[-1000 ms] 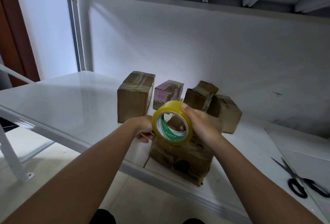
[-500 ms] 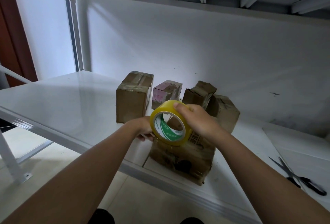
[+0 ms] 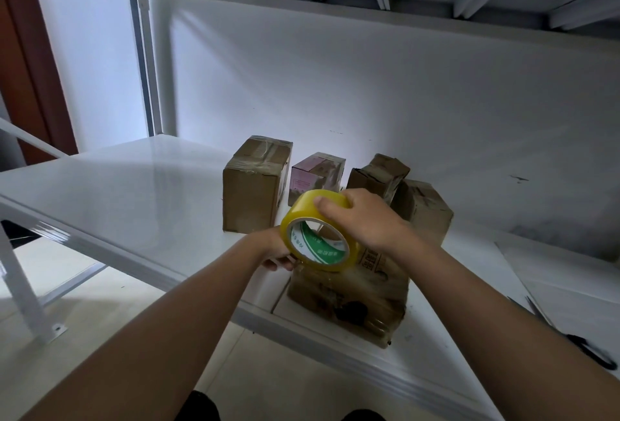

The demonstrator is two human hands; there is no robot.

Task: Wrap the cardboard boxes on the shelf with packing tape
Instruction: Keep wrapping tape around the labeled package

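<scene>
A yellow roll of packing tape [image 3: 303, 216] with a green-and-white core is held over a crumpled cardboard box [image 3: 352, 299] at the shelf's front edge. My right hand [image 3: 359, 219] grips the roll from above. My left hand [image 3: 273, 247] sits at the box's left top corner, mostly hidden behind the roll; its fingers curl at the box edge or tape end, and I cannot tell which. Clear tape covers the box's front. Behind stand a tall taped box [image 3: 256, 185], a small pink-printed box [image 3: 315, 174] and two rumpled boxes [image 3: 422, 209].
The white metal shelf [image 3: 117, 192] stretches left; its front lip runs diagonally below the box. Black-handled scissors [image 3: 570, 336] lie on the shelf at the far right. An upper shelf with ribs hangs overhead. Tiled floor lies below.
My right hand has slid further over the top of the roll, and the roll has tilted and shifted slightly. The boxes have not moved.
</scene>
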